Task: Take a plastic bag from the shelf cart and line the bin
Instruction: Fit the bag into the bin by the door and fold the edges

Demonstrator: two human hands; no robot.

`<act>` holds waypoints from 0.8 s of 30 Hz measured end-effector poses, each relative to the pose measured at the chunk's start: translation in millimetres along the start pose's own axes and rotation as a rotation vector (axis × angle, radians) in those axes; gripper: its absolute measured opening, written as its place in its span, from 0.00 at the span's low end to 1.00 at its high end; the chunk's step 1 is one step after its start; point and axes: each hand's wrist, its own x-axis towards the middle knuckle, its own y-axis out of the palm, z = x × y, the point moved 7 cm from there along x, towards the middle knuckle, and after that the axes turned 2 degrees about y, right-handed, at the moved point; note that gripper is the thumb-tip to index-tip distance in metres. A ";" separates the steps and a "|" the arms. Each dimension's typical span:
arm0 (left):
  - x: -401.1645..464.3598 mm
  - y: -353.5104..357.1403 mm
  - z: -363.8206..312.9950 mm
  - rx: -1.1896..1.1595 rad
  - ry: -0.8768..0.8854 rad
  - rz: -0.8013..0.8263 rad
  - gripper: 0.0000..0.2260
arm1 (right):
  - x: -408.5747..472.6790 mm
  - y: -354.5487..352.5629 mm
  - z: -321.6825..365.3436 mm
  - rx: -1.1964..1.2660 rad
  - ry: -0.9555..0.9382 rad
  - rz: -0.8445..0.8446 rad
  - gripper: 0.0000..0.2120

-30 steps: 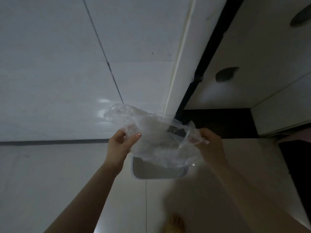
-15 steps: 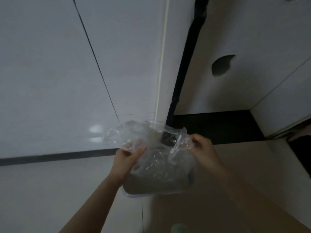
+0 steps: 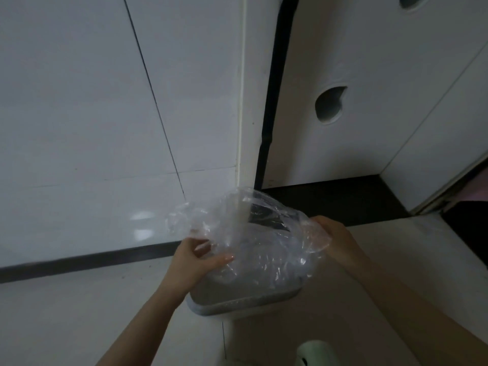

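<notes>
Plastic bag stretched between both hands, directly above the bin on the floor. Left hand pinching the left edge, right hand gripping the right. Mouth facing down over the rim, ready for lowering, probably.

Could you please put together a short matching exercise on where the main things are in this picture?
Things:
1. plastic bag
2. bin
3. left hand
4. right hand

Places or states:
A. on the floor below the bag, rim still bare
B. grips the bag's right edge
C. clear, held open between both hands
D. pinches the bag's left edge

Pairs: 1-C, 2-A, 3-D, 4-B
</notes>
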 end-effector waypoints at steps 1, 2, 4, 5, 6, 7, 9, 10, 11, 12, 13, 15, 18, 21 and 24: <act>-4.9 -9.5 0.8 -0.006 -0.009 -0.051 0.26 | -1.3 -0.2 2.9 0.021 -0.009 0.005 0.12; -9.1 -19.2 1.3 -0.021 -0.020 -0.096 0.34 | -2.7 -1.0 6.0 0.065 -0.018 0.011 0.10; -17.5 -39.9 -3.6 -0.036 -0.010 -0.177 0.52 | -6.6 -3.7 13.1 0.162 -0.022 0.055 0.08; -21.4 -50.2 -11.4 0.004 0.038 -0.218 0.57 | -8.3 -6.7 16.4 0.168 -0.022 0.084 0.11; -23.8 -58.4 -22.2 0.089 0.116 -0.250 0.59 | -10.6 -10.8 20.6 0.168 -0.024 0.116 0.17; -24.4 -63.0 -35.8 0.206 0.212 -0.261 0.58 | -13.2 -15.5 25.6 0.185 -0.023 0.144 0.22; -18.2 -58.8 -60.9 0.444 0.397 -0.216 0.54 | -21.6 -29.1 37.3 0.263 -0.018 0.170 0.30; -11.1 -51.9 -69.3 0.566 0.451 -0.173 0.53 | -26.9 -35.5 44.2 0.292 -0.039 0.173 0.32; -2.2 -43.8 -74.6 0.695 0.477 -0.130 0.52 | -32.5 -38.5 52.7 0.297 -0.077 0.182 0.33; 7.2 -36.1 -76.9 0.809 0.475 -0.091 0.52 | -38.7 -37.4 61.3 0.242 -0.125 0.199 0.33; 16.1 -29.4 -76.0 0.898 0.447 -0.052 0.52 | -43.6 -31.5 68.9 0.119 -0.182 0.218 0.33; 28.8 -20.5 -67.2 0.996 0.359 0.035 0.52 | -46.6 -12.0 77.5 -0.171 -0.302 0.229 0.40; 33.6 -14.1 -52.8 0.982 0.312 0.109 0.46 | -34.2 16.4 76.2 -0.239 -0.339 0.245 0.48; 29.6 -6.8 -35.5 0.881 0.270 0.176 0.41 | -15.0 25.0 65.8 -0.217 -0.296 0.217 0.50; 24.5 1.0 -21.5 0.576 0.157 0.223 0.32 | -2.9 28.8 56.2 -0.186 -0.262 0.218 0.47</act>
